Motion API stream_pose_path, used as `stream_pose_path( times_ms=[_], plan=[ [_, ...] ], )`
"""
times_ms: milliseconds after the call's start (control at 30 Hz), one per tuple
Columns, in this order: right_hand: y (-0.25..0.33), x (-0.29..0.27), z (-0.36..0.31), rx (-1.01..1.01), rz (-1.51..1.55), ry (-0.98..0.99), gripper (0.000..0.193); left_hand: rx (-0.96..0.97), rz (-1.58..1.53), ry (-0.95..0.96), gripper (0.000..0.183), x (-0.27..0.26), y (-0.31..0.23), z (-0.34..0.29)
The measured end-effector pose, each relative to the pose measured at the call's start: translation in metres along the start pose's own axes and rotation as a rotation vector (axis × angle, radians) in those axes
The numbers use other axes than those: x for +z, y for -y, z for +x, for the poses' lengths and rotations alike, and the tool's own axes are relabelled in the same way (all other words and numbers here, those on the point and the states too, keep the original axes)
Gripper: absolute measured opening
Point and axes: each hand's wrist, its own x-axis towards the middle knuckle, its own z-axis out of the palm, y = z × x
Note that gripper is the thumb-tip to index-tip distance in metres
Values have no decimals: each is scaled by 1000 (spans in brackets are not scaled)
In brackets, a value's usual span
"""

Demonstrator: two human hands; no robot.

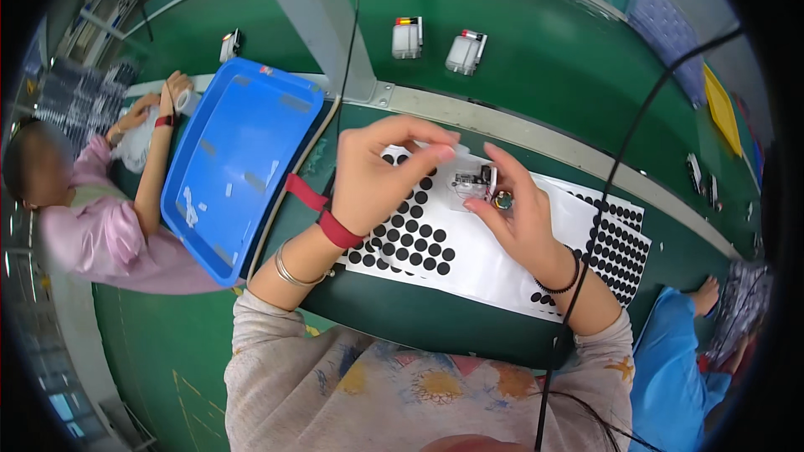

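My right hand (526,222) holds a small clear plastic housing (469,184) with dark electronic parts and thin wires inside. A small round part (502,199) shows between its thumb and fingers. Just left of the housing, my left hand (377,172) has thumb and forefinger closed in a pinch. Something pale and translucent shows at those fingertips, too small to make out. Beneath both hands lie white sheets (486,264) carrying rows of round black stickers (410,238). A red strap (339,230) circles my left wrist.
Left of me stands a blue tray (239,163) with small white scraps in it. Beyond the metal post (322,17), finished-looking clear housings (408,38) sit on the green belt (536,59). Black cables hang across the view. People sit on both sides; a co-worker's hands are at the left.
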Motion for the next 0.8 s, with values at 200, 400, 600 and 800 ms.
stream_pose_path(
  times_ms=[200, 400, 600, 800],
  plan=[
    [0, 4, -5, -17, 32, -19, 65, 69, 31, 1, 12, 5, 10, -16],
    [2, 8, -4, -80, -4, -39, 66, 78, 82, 24, 13, 2, 10, -19],
    [6, 2, -5, -39, 5, 5, 62, 239, 241, 92, 14, 0, 4, -17],
    [0, 2, -3, -140, 35, -38, 62, 236, 276, 137, 15, 0, 10, -18]
  ],
)
